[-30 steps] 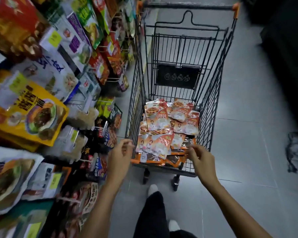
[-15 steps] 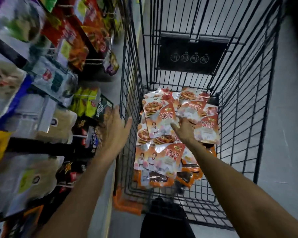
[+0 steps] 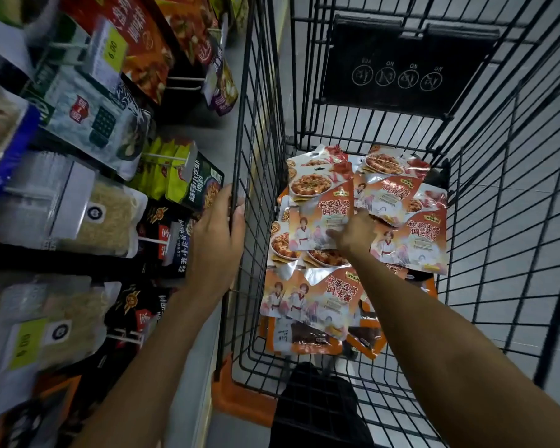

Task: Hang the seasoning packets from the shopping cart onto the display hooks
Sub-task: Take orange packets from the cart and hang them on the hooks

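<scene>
A black wire shopping cart (image 3: 485, 221) holds a loose pile of orange-and-white seasoning packets (image 3: 307, 299). My right hand (image 3: 356, 232) reaches down into the cart and pinches the lower right edge of the top packet (image 3: 317, 208), which is tilted up off the pile. My left hand (image 3: 217, 240) grips the cart's left wire wall from outside, fingers curled over the wires. Display hooks (image 3: 172, 158) stick out of the rack at the left, each with packets hanging on it.
The rack on the left is crowded with hanging bags: green packets (image 3: 162, 176), black packets (image 3: 172, 240), noodle bags (image 3: 104, 215) and red bags (image 3: 136, 40). Yellow price tags (image 3: 112, 48) sit on the hook ends. Grey tiled floor (image 3: 530, 318) lies right of the cart.
I have leaned in over the cart. My right hand went from the cart's near rim down into the pile and took hold of the top packet. My left hand moved onto the cart's left wall.
</scene>
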`<state>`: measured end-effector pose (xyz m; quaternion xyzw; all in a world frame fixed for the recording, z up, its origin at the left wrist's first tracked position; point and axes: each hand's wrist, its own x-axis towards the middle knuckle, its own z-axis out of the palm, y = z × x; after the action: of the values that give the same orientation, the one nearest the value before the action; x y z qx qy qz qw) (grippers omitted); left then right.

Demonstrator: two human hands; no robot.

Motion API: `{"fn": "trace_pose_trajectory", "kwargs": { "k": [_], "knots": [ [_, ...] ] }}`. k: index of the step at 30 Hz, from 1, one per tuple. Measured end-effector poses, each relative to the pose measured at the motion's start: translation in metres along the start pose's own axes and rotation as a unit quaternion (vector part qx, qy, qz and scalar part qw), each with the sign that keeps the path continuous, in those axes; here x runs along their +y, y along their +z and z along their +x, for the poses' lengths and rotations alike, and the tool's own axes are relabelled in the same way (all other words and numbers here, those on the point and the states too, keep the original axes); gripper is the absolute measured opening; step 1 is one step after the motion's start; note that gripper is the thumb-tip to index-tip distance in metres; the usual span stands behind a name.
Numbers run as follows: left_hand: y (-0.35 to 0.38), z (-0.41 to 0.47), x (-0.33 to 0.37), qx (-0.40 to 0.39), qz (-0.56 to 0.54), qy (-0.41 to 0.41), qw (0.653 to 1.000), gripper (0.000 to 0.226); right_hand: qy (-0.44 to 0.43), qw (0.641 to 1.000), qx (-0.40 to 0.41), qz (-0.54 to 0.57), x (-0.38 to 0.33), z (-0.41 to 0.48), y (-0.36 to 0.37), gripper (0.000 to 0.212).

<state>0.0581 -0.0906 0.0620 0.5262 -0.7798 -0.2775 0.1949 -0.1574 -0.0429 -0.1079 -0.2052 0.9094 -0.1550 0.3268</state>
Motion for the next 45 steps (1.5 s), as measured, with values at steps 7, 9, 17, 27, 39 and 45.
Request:
{"fn": "trace_pose_trajectory", "kwargs": {
  "k": [7,9,17,27,39,45],
  "knots": [
    [-0.005,0.001,0.001,-0.004,-0.006,0.017,1.000,0.033,0.038,0.954,-0.121,0.270,0.001,-0.022,-0.022,0.018],
    [-0.007,0.002,0.000,-0.009,0.000,0.008,1.000,0.035,0.028,0.950,-0.118,0.287,0.002,-0.033,-0.039,0.017],
    [-0.023,-0.005,0.042,0.051,0.112,0.047,0.991,0.031,-0.083,0.899,-0.117,0.414,0.026,-0.112,-0.148,0.018],
    [0.040,0.008,0.092,-0.235,-0.370,-0.257,0.861,0.032,-0.077,0.848,-0.249,0.460,0.020,-0.140,-0.162,0.020],
    [0.126,0.051,0.025,-0.076,-0.268,-0.376,0.884,0.040,0.025,0.977,0.048,0.206,0.037,0.051,-0.106,0.037],
    [0.150,0.060,0.002,-0.060,-0.272,-0.381,0.882,0.040,0.069,0.996,0.046,0.017,0.037,0.099,-0.069,0.061]
  ]
}}
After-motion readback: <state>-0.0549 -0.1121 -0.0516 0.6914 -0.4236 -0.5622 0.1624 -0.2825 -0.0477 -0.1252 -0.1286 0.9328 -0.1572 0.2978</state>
